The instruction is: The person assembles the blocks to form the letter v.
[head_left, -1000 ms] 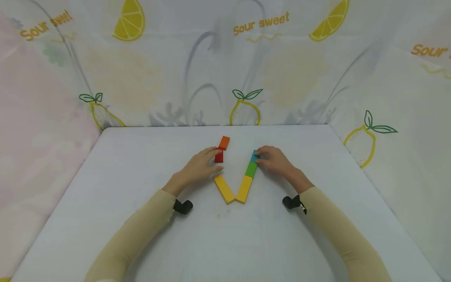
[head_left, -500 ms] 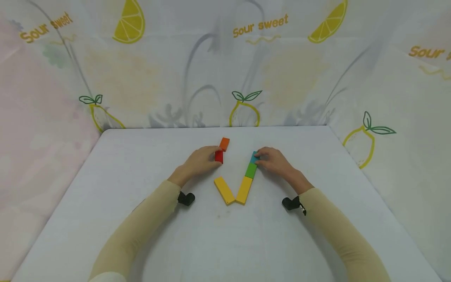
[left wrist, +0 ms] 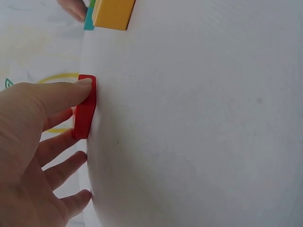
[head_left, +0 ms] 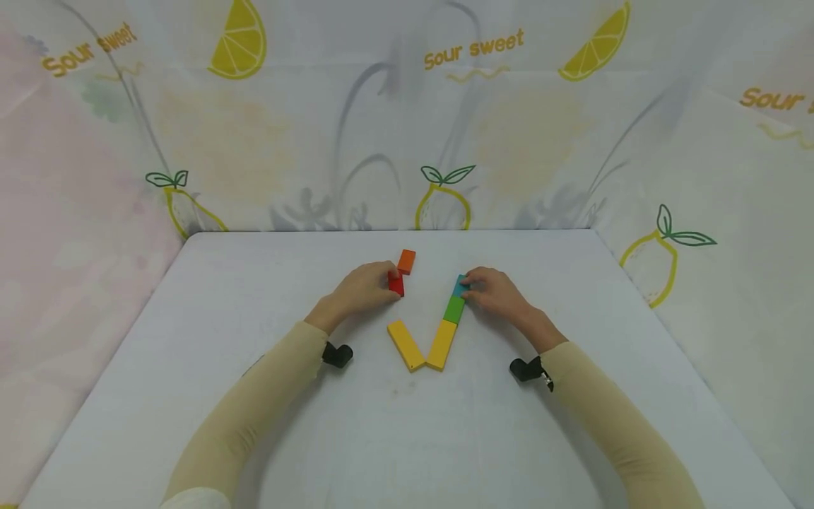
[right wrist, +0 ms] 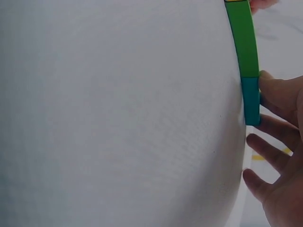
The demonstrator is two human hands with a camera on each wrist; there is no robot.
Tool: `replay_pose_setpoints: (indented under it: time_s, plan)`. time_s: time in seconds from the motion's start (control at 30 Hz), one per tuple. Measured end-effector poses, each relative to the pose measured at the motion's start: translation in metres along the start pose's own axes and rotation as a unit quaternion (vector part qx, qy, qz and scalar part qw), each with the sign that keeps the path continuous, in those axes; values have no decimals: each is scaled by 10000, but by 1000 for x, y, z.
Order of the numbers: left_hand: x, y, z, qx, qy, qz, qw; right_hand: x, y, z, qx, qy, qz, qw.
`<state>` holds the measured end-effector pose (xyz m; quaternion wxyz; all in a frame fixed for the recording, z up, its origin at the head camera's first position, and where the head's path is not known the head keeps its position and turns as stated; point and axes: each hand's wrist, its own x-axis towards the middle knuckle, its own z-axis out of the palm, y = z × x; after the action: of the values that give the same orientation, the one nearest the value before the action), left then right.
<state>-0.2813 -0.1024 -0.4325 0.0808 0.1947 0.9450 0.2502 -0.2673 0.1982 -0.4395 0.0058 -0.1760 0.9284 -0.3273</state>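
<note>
My left hand (head_left: 364,288) pinches a red block (head_left: 396,285) between thumb and fingers. In the left wrist view the thumb lies on one end of the red block (left wrist: 85,113), the other fingers spread below. An orange block (head_left: 406,261) lies just beyond it, corner against corner. At the far end of a slanting row, the fingers of my right hand (head_left: 499,291) pinch a blue block (right wrist: 251,101). Against its near end sits a green block (head_left: 454,309), followed by a long yellow block (head_left: 441,345). Another yellow block (head_left: 406,345) meets that one at the bottom, forming a V.
All the blocks lie on a white table (head_left: 394,438), in its middle part. A cloth backdrop (head_left: 286,141) with lemon prints rises behind the table's far edge. Each wrist carries a small black device, such as the left wrist camera (head_left: 337,355).
The left hand has moved slightly right, and its thumb and fingers have closed onto the red block. The right hand stays at the blue block; the other blocks have not visibly moved.
</note>
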Motion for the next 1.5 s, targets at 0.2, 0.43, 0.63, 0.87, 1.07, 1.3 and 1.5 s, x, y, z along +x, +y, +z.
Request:
replay_pose_setpoints:
  time_s: [0.2,0.43,0.63,0.87,1.07,1.3,1.5]
  plan:
    - [-1,-3,0,-16,43,-118,9999,0,-2,1,45,14,-68,10000]
    - [-4,-4,-1,-94,145,-99,9998,2,-4,4,-4,-28,-52,10000]
    - [-12,1,-7,-239,291,-41,9993,2,-5,3,-59,-17,-47,10000]
    - [-22,5,-9,-200,374,83,9991,0,-5,0,-75,-15,17,10000]
    - [-29,7,-6,-207,372,23,9991,-1,-3,-1,-89,5,72,9999]
    - [-37,6,-3,-231,446,94,9987,-2,-2,-1,-116,16,39,9999]
    - [-47,6,-1,-180,466,188,9986,-2,-1,-1,-154,37,-69,9999]
